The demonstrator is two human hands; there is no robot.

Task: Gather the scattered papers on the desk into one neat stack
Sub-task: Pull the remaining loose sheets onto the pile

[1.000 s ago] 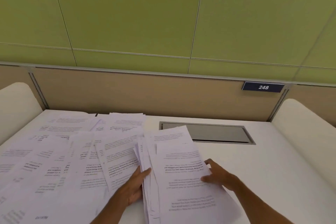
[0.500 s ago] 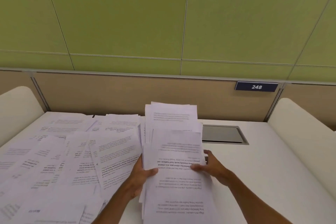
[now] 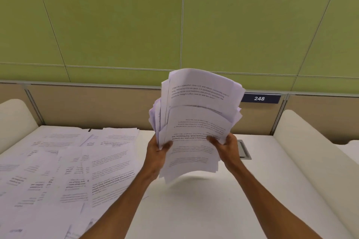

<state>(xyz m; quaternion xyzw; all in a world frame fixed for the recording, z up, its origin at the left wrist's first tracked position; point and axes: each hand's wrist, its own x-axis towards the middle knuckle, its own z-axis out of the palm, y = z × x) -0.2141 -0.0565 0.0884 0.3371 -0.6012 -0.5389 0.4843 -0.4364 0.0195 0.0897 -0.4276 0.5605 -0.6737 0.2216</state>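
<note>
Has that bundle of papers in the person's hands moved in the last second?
Yes. The bundle rose: it lay flat on the desk; now its top stands above the 248 plate.

A wall (image 3: 116, 15) of matte green panels, split by thin seams, fills the upper view. Below it runs a tan partition (image 3: 97, 106) capped by a grey rail (image 3: 87, 85) and bearing a dark plate (image 3: 259, 98) that reads 248. The white desk (image 3: 194, 209) sits between two rounded cream side dividers (image 3: 310, 151), with a metal hatch (image 3: 243, 149) set into its surface. The light is soft and even.
</note>
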